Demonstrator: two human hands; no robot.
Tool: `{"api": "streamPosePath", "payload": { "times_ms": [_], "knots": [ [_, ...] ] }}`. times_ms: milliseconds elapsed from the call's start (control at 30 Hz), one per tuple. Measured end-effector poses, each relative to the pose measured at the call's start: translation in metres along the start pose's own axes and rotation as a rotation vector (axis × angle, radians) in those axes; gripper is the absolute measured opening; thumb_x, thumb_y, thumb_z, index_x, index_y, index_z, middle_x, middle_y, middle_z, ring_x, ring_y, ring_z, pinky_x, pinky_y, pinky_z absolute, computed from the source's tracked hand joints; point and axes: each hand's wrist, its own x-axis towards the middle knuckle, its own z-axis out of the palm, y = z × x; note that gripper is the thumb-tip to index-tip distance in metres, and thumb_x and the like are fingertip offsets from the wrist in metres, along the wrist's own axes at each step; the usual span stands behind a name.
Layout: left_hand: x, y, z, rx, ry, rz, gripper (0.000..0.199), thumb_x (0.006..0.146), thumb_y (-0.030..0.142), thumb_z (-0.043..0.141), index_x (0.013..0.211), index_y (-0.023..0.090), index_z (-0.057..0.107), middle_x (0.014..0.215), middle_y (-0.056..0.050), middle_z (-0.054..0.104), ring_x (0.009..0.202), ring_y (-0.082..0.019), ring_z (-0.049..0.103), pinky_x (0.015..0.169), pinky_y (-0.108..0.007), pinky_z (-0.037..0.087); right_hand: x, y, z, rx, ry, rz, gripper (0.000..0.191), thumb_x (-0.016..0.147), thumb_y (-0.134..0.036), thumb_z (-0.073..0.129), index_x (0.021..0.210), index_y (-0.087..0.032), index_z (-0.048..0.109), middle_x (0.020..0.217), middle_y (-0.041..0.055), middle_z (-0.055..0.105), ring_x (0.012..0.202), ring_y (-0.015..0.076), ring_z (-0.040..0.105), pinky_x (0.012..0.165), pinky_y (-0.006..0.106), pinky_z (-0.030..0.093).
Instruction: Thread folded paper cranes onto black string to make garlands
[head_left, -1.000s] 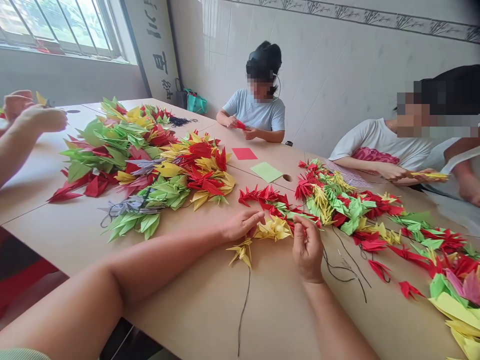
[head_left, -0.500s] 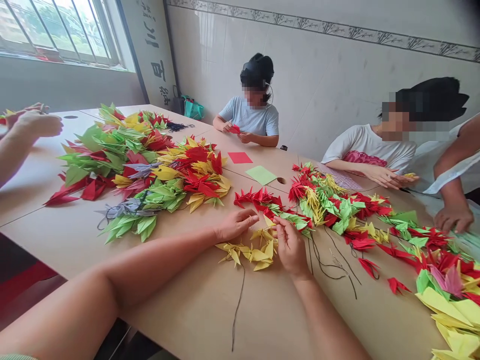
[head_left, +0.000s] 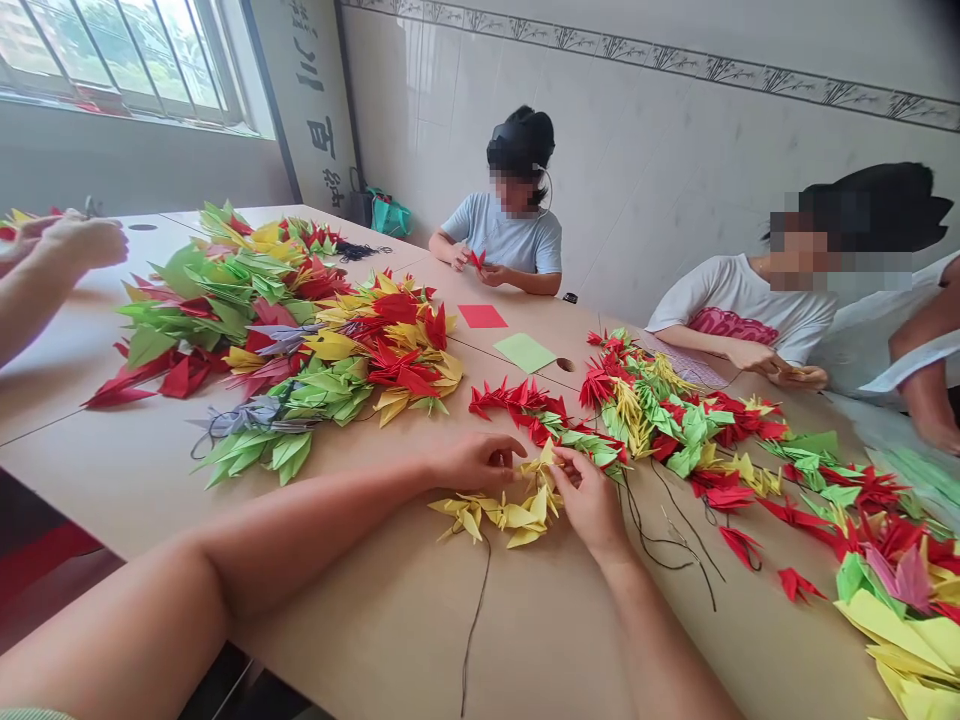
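- Head view: yellow strand [head_left: 517, 515] of folded paper lies curved on the table [head_left: 375, 600] right in front of me, its upper end raised between the hands.
- Right hand [head_left: 596, 500]: pinching a yellow piece at that upper end.
- Left hand [head_left: 480, 462]: fingers curled just beside it. Can't tell if they grip anything.
- Done, my read: yellow pieces folded and joined in a row; red-and-green strand [head_left: 536, 405] beyond the hands looks further along.
- Left, my read: black thread tail [head_left: 470, 638] off the yellow end is bare; two sheets lie flat and unfolded.
- Counts: 1 red sheet [head_left: 483, 316], 1 green sheet [head_left: 526, 353].
- Yellow pieces: at least 3, overlap blocks an exact number.
- 2 lone red pieces, upper one [head_left: 739, 547] and lower one [head_left: 800, 585], right of the right hand.
- 2 big heaps: left heap [head_left: 300, 310] and right heap [head_left: 694, 430]. Pieces overlap, I can't count them.
- Other people: 4 at least partly visible; person opposite [head_left: 504, 235] holds red folded paper.
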Motion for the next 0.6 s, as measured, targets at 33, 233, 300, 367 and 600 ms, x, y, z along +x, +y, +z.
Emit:
{"api": "streamPosePath", "payload": {
  "times_ms": [33, 233, 300, 367, 600],
  "knots": [
    [-0.002, 0.003, -0.003, -0.016, -0.004, -0.002, 0.045, 0.083, 0.045, 0.054, 0.120, 0.018, 0.055, 0.093, -0.004, 0.062, 0.078, -0.014, 0.057, 0.068, -0.024, 0.045, 0.000, 0.001, -0.001, 0.009, -0.005, 0.021, 0.034, 0.083, -0.042, 0.053, 0.101, -0.015, 0.065, 0.087, 0.0113, 0.069, 0.069, 0.0215, 0.064, 0.066, 0.038, 0.055],
    [-0.017, 0.032, 0.005, 0.347, 0.008, 0.343, 0.054, 0.077, 0.050, 0.062, 0.124, 0.023, 0.054, 0.113, -0.012, 0.057, 0.105, -0.026, 0.053, 0.093, -0.038, 0.040, -0.001, 0.000, -0.003, 0.058, -0.064, 0.089, 0.031, 0.082, -0.038, 0.053, 0.101, -0.016, 0.065, 0.089, 0.0100, 0.070, 0.075, 0.0227, 0.066, 0.070, 0.039, 0.054],
    [-0.021, 0.040, 0.013, 0.506, -0.064, 0.448, 0.053, 0.073, 0.050, 0.065, 0.119, 0.024, 0.058, 0.119, -0.014, 0.055, 0.110, -0.030, 0.050, 0.097, -0.044, 0.036, -0.001, -0.002, -0.004, 0.064, -0.073, 0.095, 0.030, 0.082, -0.037, 0.053, 0.101, -0.017, 0.065, 0.090, 0.0095, 0.070, 0.074, 0.0225, 0.066, 0.070, 0.039, 0.054],
    [-0.024, 0.045, 0.019, 0.602, -0.149, 0.490, 0.046, 0.072, 0.048, 0.067, 0.111, 0.024, 0.063, 0.123, -0.014, 0.054, 0.114, -0.032, 0.047, 0.099, -0.046, 0.034, 0.000, -0.002, -0.005, 0.064, -0.069, 0.100, 0.030, 0.082, -0.037, 0.052, 0.101, -0.017, 0.065, 0.090, 0.0094, 0.070, 0.073, 0.0221, 0.065, 0.070, 0.038, 0.054],
    [-0.028, 0.039, -0.005, 0.686, -0.191, 0.297, 0.020, 0.072, 0.035, 0.068, 0.086, 0.021, 0.066, 0.093, -0.008, 0.065, 0.088, -0.025, 0.058, 0.083, -0.037, 0.042, 0.004, 0.001, -0.010, 0.064, -0.035, 0.103, 0.030, 0.079, -0.038, 0.058, 0.098, -0.017, 0.068, 0.087, 0.0101, 0.070, 0.073, 0.0233, 0.065, 0.073, 0.041, 0.053]
  ]
}}
